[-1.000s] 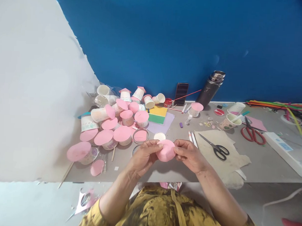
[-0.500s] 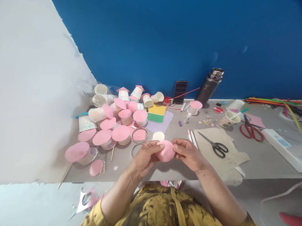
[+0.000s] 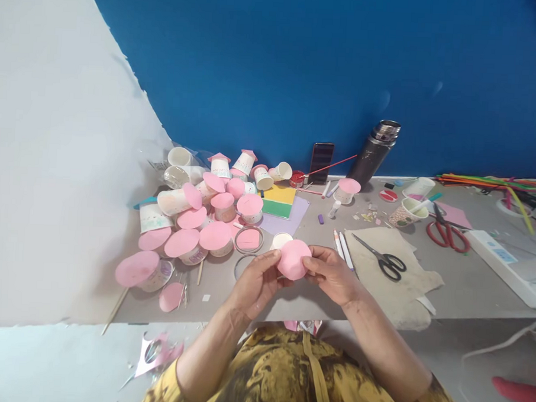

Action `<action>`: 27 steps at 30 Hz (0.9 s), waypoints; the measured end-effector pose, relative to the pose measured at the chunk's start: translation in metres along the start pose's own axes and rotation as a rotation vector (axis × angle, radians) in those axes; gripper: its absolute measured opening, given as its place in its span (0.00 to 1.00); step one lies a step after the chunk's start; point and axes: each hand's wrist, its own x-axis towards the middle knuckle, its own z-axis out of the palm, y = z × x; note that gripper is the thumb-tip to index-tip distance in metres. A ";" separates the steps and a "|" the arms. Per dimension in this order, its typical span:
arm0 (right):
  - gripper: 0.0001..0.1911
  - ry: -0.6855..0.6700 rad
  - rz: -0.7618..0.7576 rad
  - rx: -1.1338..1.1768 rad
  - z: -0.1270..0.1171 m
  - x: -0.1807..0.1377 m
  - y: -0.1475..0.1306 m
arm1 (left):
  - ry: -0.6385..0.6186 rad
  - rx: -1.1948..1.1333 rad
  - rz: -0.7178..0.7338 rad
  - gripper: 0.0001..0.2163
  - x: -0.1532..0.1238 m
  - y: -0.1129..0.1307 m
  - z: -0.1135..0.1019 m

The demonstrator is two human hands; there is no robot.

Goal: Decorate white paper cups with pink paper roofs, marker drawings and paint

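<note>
Together, the left hand (image 3: 259, 282) and right hand (image 3: 334, 275) pinch one pink paper disc (image 3: 294, 259) over the near side of the table (image 3: 468, 288). Toward three o'clock from it lie two scissors, black-handled scissors (image 3: 392, 267) and red-handled scissors (image 3: 449, 238); one dark flask (image 3: 371, 160) sits at one.

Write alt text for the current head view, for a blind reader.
A left hand and a right hand hold a pink paper disc above a grey table. Pink-topped paper cups crowd the left; at right, black scissors lie on a beige sheet, and a dark flask stands near the blue wall.
</note>
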 end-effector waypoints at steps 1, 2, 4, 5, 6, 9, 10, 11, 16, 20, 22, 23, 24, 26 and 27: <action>0.24 0.012 -0.005 0.009 0.000 0.001 -0.001 | -0.004 0.012 -0.003 0.18 -0.001 0.000 -0.001; 0.25 0.021 -0.009 0.012 0.000 0.002 -0.001 | -0.010 0.034 -0.007 0.18 -0.001 0.000 -0.003; 0.24 0.028 -0.012 0.004 -0.002 0.005 -0.001 | -0.013 0.087 -0.005 0.19 0.000 0.001 -0.005; 0.24 0.031 -0.017 -0.002 -0.002 0.007 -0.001 | -0.004 0.114 0.006 0.19 0.001 0.002 -0.006; 0.23 0.037 -0.027 -0.009 -0.003 0.009 -0.001 | 0.012 0.141 0.027 0.19 0.002 0.004 -0.007; 0.22 0.086 -0.074 -0.051 -0.003 0.020 -0.004 | 0.091 0.236 0.148 0.19 0.010 0.012 -0.010; 0.23 0.114 -0.090 -0.076 -0.003 0.025 -0.005 | 0.117 0.274 0.198 0.18 0.013 0.015 -0.011; 0.24 0.146 -0.106 -0.109 -0.002 0.029 -0.007 | 0.140 0.311 0.247 0.18 0.017 0.017 -0.012; 0.30 0.267 -0.197 -0.301 0.000 0.047 -0.010 | 0.223 0.450 0.366 0.17 0.035 0.022 -0.020; 0.29 0.272 -0.204 -0.385 -0.002 0.053 -0.004 | 0.240 0.472 0.343 0.17 0.042 0.017 -0.025; 0.28 0.274 -0.198 -0.405 -0.004 0.054 -0.001 | 0.248 0.474 0.337 0.17 0.043 0.014 -0.027; 0.28 0.276 -0.195 -0.412 -0.004 0.055 0.001 | 0.252 0.477 0.334 0.16 0.043 0.013 -0.027; 0.27 0.278 -0.191 -0.419 -0.005 0.056 0.002 | 0.256 0.481 0.331 0.16 0.043 0.013 -0.028; 0.26 0.284 -0.183 -0.433 -0.006 0.057 0.003 | 0.263 0.490 0.326 0.17 0.044 0.012 -0.029; 0.26 0.285 -0.179 -0.440 -0.007 0.058 0.004 | 0.266 0.494 0.324 0.18 0.044 0.012 -0.029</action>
